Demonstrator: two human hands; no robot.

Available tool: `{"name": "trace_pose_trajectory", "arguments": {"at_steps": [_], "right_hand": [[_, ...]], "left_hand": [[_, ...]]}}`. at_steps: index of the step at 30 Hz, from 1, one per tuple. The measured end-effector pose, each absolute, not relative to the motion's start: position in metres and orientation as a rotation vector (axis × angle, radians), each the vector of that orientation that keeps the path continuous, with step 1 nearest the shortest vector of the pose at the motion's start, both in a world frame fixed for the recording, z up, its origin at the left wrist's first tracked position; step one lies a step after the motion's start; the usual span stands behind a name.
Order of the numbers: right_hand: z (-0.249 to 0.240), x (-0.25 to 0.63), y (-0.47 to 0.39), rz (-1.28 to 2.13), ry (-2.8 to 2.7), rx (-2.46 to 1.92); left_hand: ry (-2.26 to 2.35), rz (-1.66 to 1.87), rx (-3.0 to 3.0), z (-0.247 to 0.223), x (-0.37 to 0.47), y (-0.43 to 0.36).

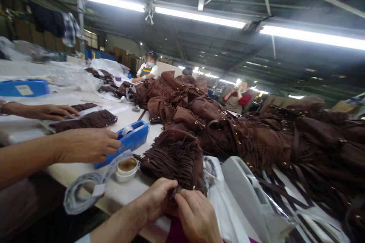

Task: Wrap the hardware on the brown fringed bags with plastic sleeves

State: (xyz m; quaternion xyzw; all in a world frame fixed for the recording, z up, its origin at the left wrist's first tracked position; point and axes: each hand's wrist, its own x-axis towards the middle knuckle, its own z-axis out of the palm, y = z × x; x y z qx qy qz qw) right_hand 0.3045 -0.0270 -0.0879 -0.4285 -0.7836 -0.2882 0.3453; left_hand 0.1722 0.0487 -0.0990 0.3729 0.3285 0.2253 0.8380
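Note:
A dark brown fringed bag (173, 155) lies on the table right in front of me. My left hand (156, 199) is closed, pinching a small dark part at the bag's near edge between thumb and fingers. Beside it my right hand (196, 212) is also closed on that edge, its fingertips almost meeting the left ones. Exactly which part they grip is mostly covered by the fingers. Left of the bag stands an open white round tub (127, 171) with brown stuff inside. White wrapping (222, 197) lies along the bag's right side.
A large heap of brown bags (242, 136) fills the table's middle and right. A grey tape dispenser (248, 193) stands at right, a blue one (134, 136) at left. A co-worker's hands (85, 145) work close by over another fringed piece (88, 120). A clear rolled strip (81, 193) overhangs the edge.

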Motion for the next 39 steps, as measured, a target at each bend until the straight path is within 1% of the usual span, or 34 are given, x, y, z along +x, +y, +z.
{"name": "trace_pose_trajectory", "arguments": {"at_steps": [8, 11, 12, 15, 17, 19, 21, 24, 27, 34, 37, 39], "right_hand": [[-0.113, 0.307, -0.037, -0.614, -2.135, -1.177], [-0.113, 0.302, -0.039, -0.515, -2.042, -1.19], [-0.11, 0.301, -0.04, -0.43, -2.009, -1.197], [-0.094, 0.307, -0.043, -0.038, -1.9, -1.231], [-0.082, 0.315, -0.042, 0.094, -1.819, -1.291], [-0.075, 0.323, -0.035, 0.092, -1.829, -1.385], [-0.075, 0.327, -0.023, 0.086, -1.961, -1.475], [-0.086, 0.329, -0.005, 0.088, -2.1, -1.568], [-0.096, 0.33, 0.001, 0.073, -2.078, -1.61], [-0.086, 0.323, -0.033, 0.022, -1.907, -1.513], [-0.09, 0.307, -0.047, 0.022, -1.994, -1.525], [-0.096, 0.297, -0.05, -0.06, -2.046, -1.508]], "left_hand": [[0.694, 0.522, 0.825, -0.103, 0.177, 0.049], [0.672, 0.519, 0.825, -0.101, 0.176, 0.048], [0.651, 0.509, 0.821, -0.098, 0.173, 0.047], [0.568, 0.44, 0.811, -0.089, 0.161, 0.042], [0.506, 0.398, 0.799, -0.084, 0.155, 0.039], [0.484, 0.383, 0.792, -0.083, 0.151, 0.038], [0.522, 0.382, 0.805, -0.083, 0.151, 0.037], [0.592, 0.368, 0.833, -0.086, 0.152, 0.034], [0.622, 0.363, 0.83, -0.089, 0.152, 0.033], [0.631, 0.329, 0.745, -0.085, 0.15, 0.042], [0.626, 0.346, 0.718, -0.086, 0.151, 0.043], [0.64, 0.37, 0.708, -0.088, 0.153, 0.042]]}}
